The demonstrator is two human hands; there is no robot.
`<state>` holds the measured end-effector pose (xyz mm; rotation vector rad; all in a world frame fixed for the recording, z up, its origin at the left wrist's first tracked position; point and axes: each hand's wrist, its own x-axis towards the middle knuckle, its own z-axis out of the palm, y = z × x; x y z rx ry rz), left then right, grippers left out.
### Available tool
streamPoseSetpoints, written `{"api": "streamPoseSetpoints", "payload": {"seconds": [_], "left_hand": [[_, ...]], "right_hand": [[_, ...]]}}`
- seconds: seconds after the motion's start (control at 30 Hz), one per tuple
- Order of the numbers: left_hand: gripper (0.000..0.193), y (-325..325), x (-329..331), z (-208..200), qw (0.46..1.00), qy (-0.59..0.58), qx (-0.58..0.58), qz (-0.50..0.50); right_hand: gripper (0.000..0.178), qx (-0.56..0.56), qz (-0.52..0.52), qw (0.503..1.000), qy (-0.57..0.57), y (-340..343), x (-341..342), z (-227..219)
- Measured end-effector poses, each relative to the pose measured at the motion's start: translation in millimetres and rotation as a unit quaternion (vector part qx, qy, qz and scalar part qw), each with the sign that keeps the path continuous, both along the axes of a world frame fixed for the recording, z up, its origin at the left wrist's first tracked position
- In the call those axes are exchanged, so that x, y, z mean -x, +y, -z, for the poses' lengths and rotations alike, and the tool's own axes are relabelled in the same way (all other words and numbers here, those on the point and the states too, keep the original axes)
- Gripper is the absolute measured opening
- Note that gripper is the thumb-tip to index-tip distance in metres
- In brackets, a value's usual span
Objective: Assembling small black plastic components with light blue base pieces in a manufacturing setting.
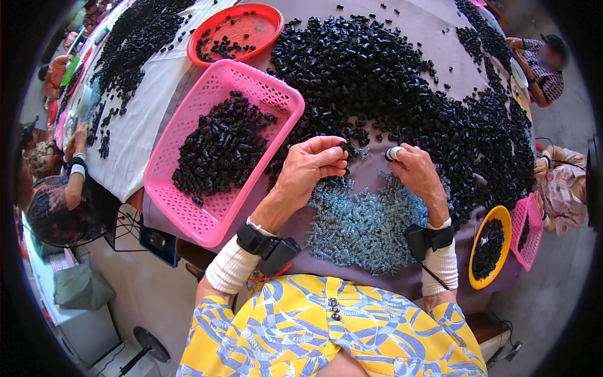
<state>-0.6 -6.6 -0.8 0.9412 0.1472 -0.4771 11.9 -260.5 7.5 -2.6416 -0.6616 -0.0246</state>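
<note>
My left hand is closed in a pinch on a small black plastic piece. A thin silvery spring shows just beside those fingertips; whether it touches the piece I cannot tell. A short gap away, my right hand has its thumb and forefinger pressed together, with white tape on one finger. What sits between them, if anything, is too small to make out. Beneath both hands lies a heap of small metal springs. Beyond them spreads a large pile of black plastic pieces.
A pink basket of black pieces stands at left, with a red tray behind it. At right are a yellow bowl and another pink basket. Other people sit along both sides of the table.
</note>
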Motion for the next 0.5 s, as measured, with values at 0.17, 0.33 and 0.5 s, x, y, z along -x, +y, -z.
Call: {"api": "streamPoseSetpoints", "payload": {"seconds": [0.17,0.33,0.5], "left_hand": [[0.023,4,1,0,1.0,0.001,-0.011,-0.008],[0.023,-2,1,-2,1.0,0.005,-0.009,0.001],[0.022,0,1,-3,1.0,-0.004,-0.005,0.0]], "right_hand": [[0.011,0.011,-0.014,1.0,-0.021,12,-1,0],[0.009,0.065,-0.034,0.994,-0.085,29,-10,11],[0.01,0.094,-0.057,0.992,-0.066,34,-14,18]]}}
